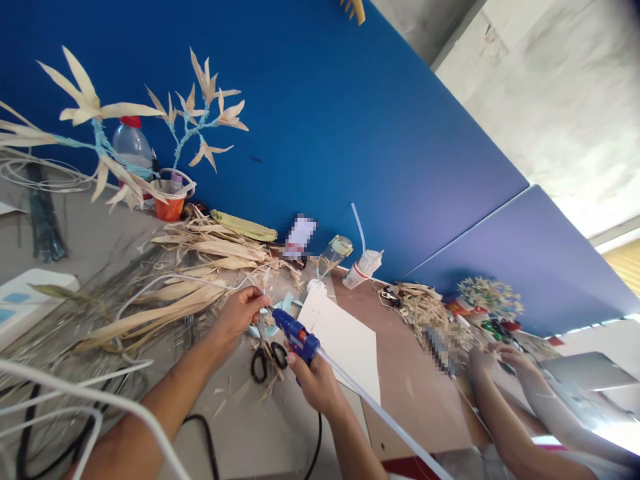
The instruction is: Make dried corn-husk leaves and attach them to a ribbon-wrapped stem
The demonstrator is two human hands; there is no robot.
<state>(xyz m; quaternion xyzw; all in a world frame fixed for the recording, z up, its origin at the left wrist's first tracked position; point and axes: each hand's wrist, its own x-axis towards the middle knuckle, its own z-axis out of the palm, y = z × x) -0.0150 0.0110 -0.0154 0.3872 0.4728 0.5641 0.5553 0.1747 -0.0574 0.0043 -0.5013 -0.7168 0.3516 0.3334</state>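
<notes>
My right hand [320, 387] is wrapped round the handle of a blue hot glue gun [295, 333], with a long translucent glue stick [373, 403] running out of its back end. The gun's nozzle points at the fingertips of my left hand [245, 310]. Those fingers are pinched together on something small and thin that I cannot make out. Below the nozzle lie scissors [259, 365] with black handles. Light blue tape [270, 329] is partly hidden behind the gun. Dried corn husks [185, 300] spread on the table beyond my left forearm.
Husk flowers on blue-wrapped stems [185, 137] stand by an orange cup [169, 208]. White paper [345, 333], a jar [334, 253] and a white cup [361, 270] are right of centre. White cables cross at lower left, near a power strip [35, 300]. Another person's hands [495, 360] work at right.
</notes>
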